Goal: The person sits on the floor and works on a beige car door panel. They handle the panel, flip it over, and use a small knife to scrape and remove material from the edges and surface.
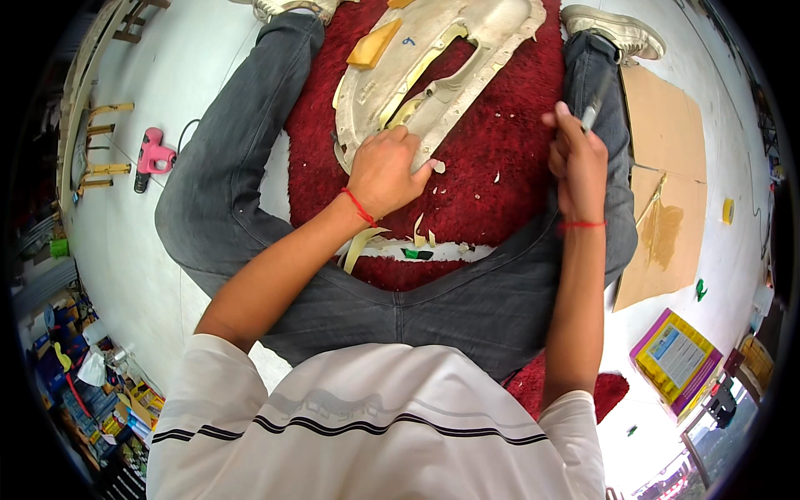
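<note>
A beige moulded panel (367,93) with a long slot-like opening and yellowish foam along its inner edges lies on a red shaggy rug (492,142). My left hand (385,171) is closed over the panel's near end, fingers curled at the opening and thumb at the outer edge. Off to the right, above the rug's edge and beside my right leg, my right hand (577,162) is closed round a slim, pale-handled knife-like tool (590,117). Its far end is blurred. The tool is apart from the panel. An orange foam wedge (374,44) rests on the panel's left side.
Pale scraps (419,229) and a curled strip (360,248) lie near my lap. At left on the white floor is a pink heat-gun-like tool (154,158) with a cord. Flattened cardboard (667,133) lies right, near a yellow-purple package (676,360). Cluttered supplies (92,392) fill the lower left.
</note>
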Tool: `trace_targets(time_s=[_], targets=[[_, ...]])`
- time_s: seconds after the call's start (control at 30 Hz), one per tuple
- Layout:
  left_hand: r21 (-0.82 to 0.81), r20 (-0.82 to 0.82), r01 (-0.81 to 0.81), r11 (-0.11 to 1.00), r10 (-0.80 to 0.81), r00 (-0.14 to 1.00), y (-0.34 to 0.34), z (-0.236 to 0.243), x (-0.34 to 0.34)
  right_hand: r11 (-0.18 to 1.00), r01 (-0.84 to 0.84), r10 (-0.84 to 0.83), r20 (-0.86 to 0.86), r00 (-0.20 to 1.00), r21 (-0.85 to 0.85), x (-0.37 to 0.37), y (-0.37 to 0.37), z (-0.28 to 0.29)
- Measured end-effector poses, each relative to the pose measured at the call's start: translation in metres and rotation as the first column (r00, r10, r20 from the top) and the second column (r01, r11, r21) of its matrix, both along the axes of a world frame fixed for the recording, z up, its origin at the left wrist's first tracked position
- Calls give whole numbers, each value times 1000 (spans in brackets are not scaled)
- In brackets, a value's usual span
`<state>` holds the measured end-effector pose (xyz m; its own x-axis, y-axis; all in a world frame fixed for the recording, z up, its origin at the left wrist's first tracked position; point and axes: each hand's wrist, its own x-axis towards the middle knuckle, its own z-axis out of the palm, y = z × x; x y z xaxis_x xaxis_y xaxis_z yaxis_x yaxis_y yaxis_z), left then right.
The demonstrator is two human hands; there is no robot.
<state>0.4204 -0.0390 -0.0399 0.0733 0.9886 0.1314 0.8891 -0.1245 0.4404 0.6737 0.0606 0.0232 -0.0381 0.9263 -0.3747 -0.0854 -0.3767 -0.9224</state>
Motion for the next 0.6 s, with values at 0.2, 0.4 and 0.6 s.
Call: trace_targets(time_s=[0.2,0.4,0.6], targets=[[11,101,110,994,-111,989,-11,5,-26,982,-153,158,39,987,-112,-16,50,-23],[105,-312,118,987,-79,947,-43,40,-74,947,-251,223,-152,963,-200,-39,43,-61],[-408,670,50,912,262,694,-45,50,9,973,-212,208,-53,977,-92,-76,14,-60]])
